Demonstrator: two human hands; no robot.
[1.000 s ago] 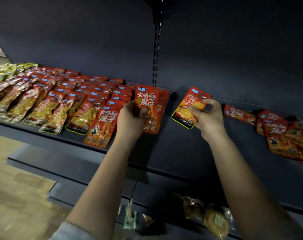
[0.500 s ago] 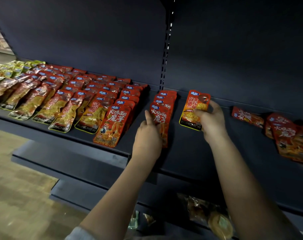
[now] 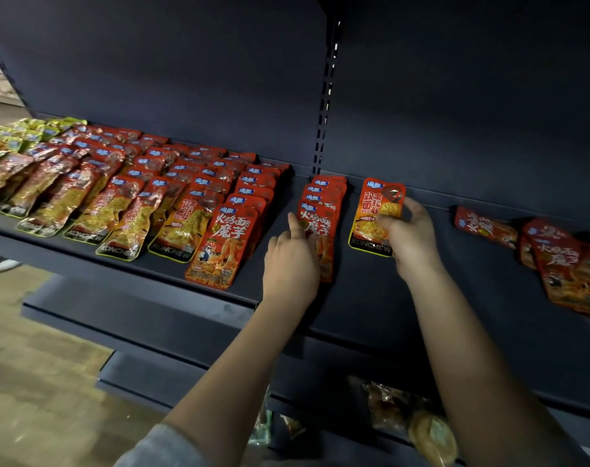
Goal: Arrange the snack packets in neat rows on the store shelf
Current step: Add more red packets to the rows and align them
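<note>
Orange packet [image 3: 376, 217], centre right of frame, lies on the dark shelf [image 3: 371, 298] just beside a short row of red packets [image 3: 322, 210], which stands slightly apart from the filled rows [image 3: 135, 197] running to the upper left. A loose heap of red packets [image 3: 563, 264] waits at the right edge. The step in hand appears to be starting a new row: the orange packet should be set square to the neighbouring row, its lower edge level with theirs, and pressed flat before release. Right hand [image 3: 409, 237], wrist low and forearm rising from the lower right, pinches the orange packet's right edge. Left hand [image 3: 291, 261], fingers loosely extended and holding nothing, rests against the red row's front packet.
</note>
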